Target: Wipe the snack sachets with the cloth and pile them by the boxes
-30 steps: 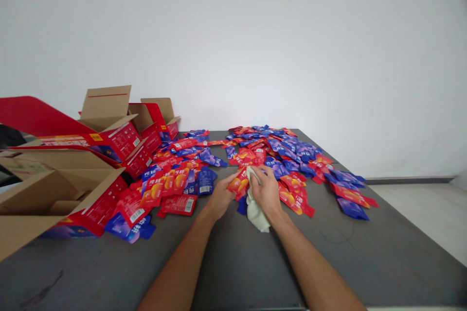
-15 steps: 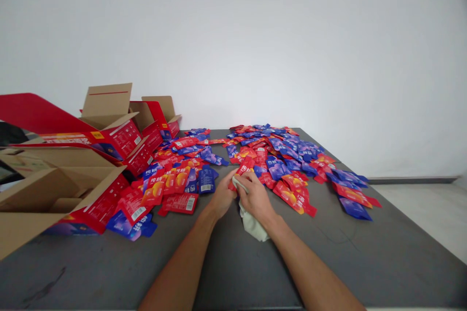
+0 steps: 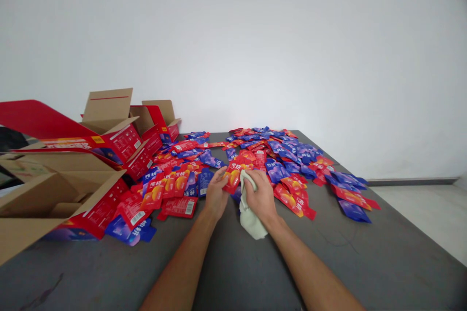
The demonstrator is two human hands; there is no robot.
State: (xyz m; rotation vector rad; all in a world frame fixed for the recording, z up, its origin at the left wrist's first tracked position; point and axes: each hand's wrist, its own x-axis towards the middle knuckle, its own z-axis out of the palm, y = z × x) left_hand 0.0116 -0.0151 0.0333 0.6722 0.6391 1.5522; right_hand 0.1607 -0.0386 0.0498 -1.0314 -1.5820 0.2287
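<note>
the left hand point(image 3: 216, 198) is clamped on the left edge of a red pouch point(image 3: 232, 178), positioned between both hands; the right hand point(image 3: 260, 198) is closed on a pale cloth point(image 3: 252, 222) at the pouch's right edge. loose pouches point(image 3: 153, 193) crowd the left hand's outer side, while bare bench point(image 3: 328, 262) extends nearward of both hands and right to its edge.

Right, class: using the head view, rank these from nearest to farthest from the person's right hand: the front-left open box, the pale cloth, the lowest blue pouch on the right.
From the right hand:
1. Pale cloth: gripped in its fingers, hanging below.
2. Blue pouch: off to the right.
3. Open box: at the far left.
</note>
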